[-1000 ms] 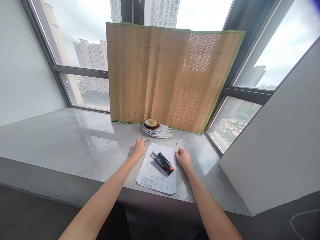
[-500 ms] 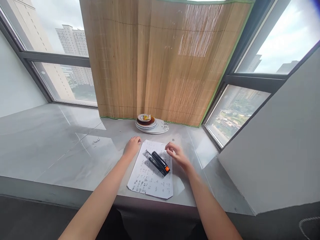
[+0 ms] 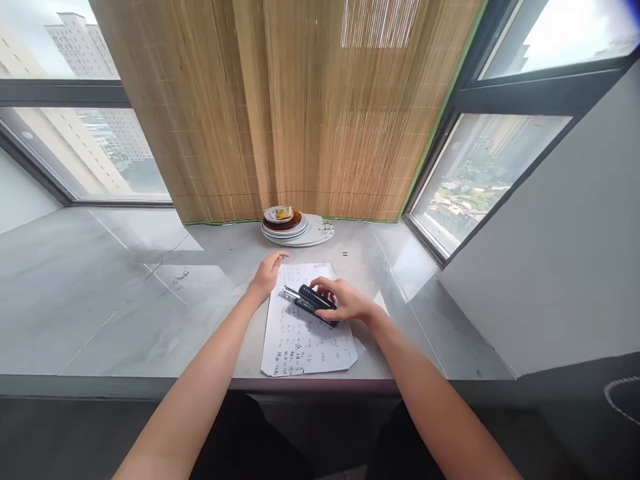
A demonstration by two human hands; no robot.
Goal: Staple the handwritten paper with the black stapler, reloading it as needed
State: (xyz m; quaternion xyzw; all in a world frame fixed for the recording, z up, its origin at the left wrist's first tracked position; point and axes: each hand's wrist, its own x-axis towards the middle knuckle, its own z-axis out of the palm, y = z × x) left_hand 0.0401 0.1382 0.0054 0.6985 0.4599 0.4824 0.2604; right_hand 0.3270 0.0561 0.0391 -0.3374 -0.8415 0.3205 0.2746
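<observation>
A black stapler [image 3: 306, 297] with a silvery metal end lies slantwise on sheets of handwritten paper [image 3: 305, 350]. My right hand [image 3: 343, 300] is over the stapler's right end, its thumb on the near side and its fingers on the far side, gripping it. The hand hides that end. Beside the paper's upper left corner is my left hand [image 3: 267, 272], holding nothing, with its fingers stretched toward the right and somewhat apart.
Behind the paper stands a stack of plates [image 3: 285, 230], the lowest an oval one, on the grey marble-look ledge [image 3: 225, 347]. A bamboo blind [image 3: 300, 133] hangs behind it. Windows flank the blind, and a white wall [image 3: 525, 267] rises at right.
My right hand has moved left onto the stapler and closed round it. The stapler and paper have turned a little. My left fingers have straightened, and the camera view has tilted down.
</observation>
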